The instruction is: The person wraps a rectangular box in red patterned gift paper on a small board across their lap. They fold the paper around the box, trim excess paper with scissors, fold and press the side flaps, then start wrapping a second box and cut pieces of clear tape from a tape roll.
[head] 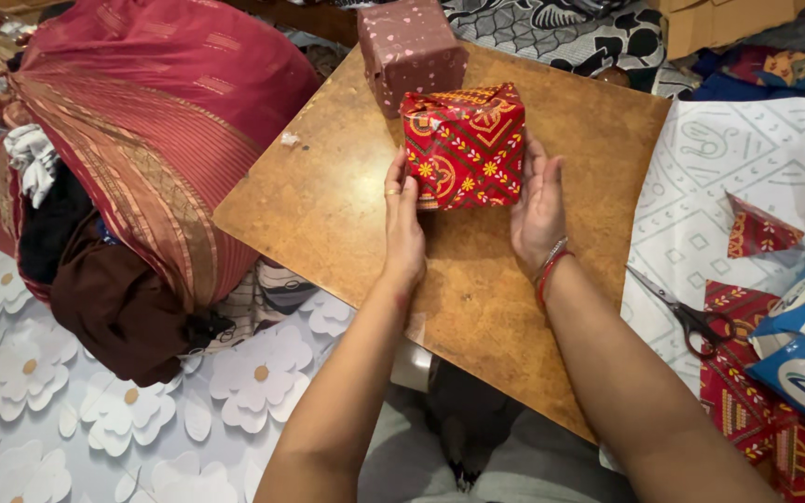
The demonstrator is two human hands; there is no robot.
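A red patterned gift-wrapped box (pixel 464 146) sits on a brown square board (pixel 347 205), pressed between the left hand (pixel 402 224) and right hand (pixel 538 207), palms flat on its sides. Behind the box stands a maroon wrapped box (pixel 410 48). Scissors (pixel 687 315) lie right of the board; a red cloth bundle (pixel 142 121) lies left.
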